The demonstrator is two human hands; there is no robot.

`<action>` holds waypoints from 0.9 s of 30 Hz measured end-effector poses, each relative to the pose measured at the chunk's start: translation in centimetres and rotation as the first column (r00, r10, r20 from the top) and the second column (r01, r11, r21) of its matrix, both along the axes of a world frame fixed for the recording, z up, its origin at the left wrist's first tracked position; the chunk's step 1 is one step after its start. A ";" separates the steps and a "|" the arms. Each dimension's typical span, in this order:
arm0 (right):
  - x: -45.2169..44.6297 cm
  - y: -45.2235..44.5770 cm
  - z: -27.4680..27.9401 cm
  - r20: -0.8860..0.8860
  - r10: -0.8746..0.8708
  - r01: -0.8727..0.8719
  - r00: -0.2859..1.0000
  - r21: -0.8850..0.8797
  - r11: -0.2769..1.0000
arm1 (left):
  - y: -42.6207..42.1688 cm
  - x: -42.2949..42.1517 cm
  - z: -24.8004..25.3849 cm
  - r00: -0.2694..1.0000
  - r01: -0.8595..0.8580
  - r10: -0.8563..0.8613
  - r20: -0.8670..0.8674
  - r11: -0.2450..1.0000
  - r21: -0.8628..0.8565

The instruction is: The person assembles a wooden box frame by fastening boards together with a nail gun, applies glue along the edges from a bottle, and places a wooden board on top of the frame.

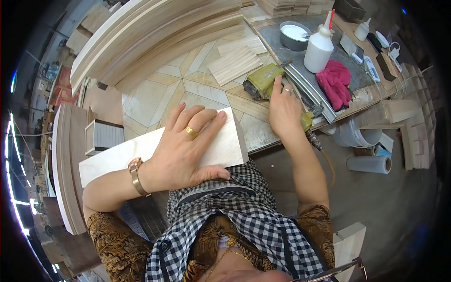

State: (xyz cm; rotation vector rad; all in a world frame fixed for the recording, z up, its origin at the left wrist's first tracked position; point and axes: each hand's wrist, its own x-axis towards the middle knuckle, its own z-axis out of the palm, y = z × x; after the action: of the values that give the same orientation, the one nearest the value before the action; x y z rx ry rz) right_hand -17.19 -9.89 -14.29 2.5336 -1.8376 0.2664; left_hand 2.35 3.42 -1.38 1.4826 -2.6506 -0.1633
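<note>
My left hand (188, 143) lies with spread fingers on top of a pale wooden block (225, 143), near its right end; the thumb rests by the front edge. A ring and a wristwatch are on that arm. To the right, my right hand (285, 109) is on a yellow-green air nailer (267, 77), its index finger reaching along the tool's body. The other fingers are partly hidden, curled at the tool's handle. A hose fitting hangs from the tool's lower end, past the table edge.
Curved wooden strips (159, 37) are stacked at the back left. Thin boards (235, 65) lie on the patterned table (162, 89). A glue bottle (319, 49), a bowl of white liquid (294, 35) and a pink cloth (334, 83) stand or lie at the right. A plastic roll (369, 164) is lower right.
</note>
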 end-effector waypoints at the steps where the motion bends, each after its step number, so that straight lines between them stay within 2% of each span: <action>1: 0.3 -0.2 -0.6 0.019 -0.024 0.024 1.000 -0.010 1.000 | 0.0 0.0 0.0 1.000 0.002 -0.002 -0.010 1.000 -0.008; 5: 0.7 -0.8 -2.3 0.063 -0.088 0.097 0.994 -0.151 0.984 | 0.7 0.3 -0.4 0.997 -0.014 0.010 -0.077 0.999 -0.048; 8: 0.1 -1.3 -1.2 0.169 -0.052 0.046 0.984 0.042 0.998 | 1.2 0.5 -0.4 0.992 -0.017 0.010 -0.127 0.998 -0.058; 11: -0.8 -1.3 2.7 0.228 -0.128 0.084 0.965 0.195 0.977 | 1.4 0.7 -0.8 0.991 -0.026 0.013 -0.133 0.995 -0.092; 14: -4.5 -2.5 5.1 0.518 0.089 -0.115 0.851 0.019 0.993 | 1.6 0.9 -1.3 0.991 -0.027 0.008 -0.133 0.990 -0.140; 16: -6.0 -0.7 9.7 0.694 -0.145 -0.170 0.706 0.365 0.915 | 1.7 1.0 -1.5 0.990 -0.034 0.012 -0.142 0.988 -0.153; 18: -7.9 0.9 12.4 0.759 -0.165 -0.251 0.630 0.399 0.882 | 1.9 1.2 -1.7 0.990 -0.041 0.017 -0.143 0.985 -0.167; 21: -10.5 3.6 16.2 0.763 -0.072 -0.357 0.642 0.380 0.853 | 2.0 1.1 -2.1 0.989 -0.048 0.019 -0.144 0.980 -0.195; 24: -12.7 5.4 17.6 0.802 0.009 -0.481 0.598 0.350 0.804 | 2.0 1.1 -2.2 0.989 -0.051 0.020 -0.148 0.977 -0.205; 25: -12.9 6.1 18.1 0.778 0.030 -0.467 0.628 0.346 0.813 | 2.0 1.1 -2.2 0.989 -0.050 0.020 -0.148 0.977 -0.206; 27: -14.9 6.0 17.5 0.789 0.156 -0.594 0.594 0.300 0.746 | 2.1 1.2 -2.3 0.988 -0.049 0.017 -0.155 0.978 -0.204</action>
State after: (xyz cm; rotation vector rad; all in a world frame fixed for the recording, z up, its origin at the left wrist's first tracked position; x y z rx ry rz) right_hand -32.09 -3.93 3.21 3.6565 -1.6002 1.0539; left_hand 3.59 5.54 -3.66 1.3884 -2.4368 0.0041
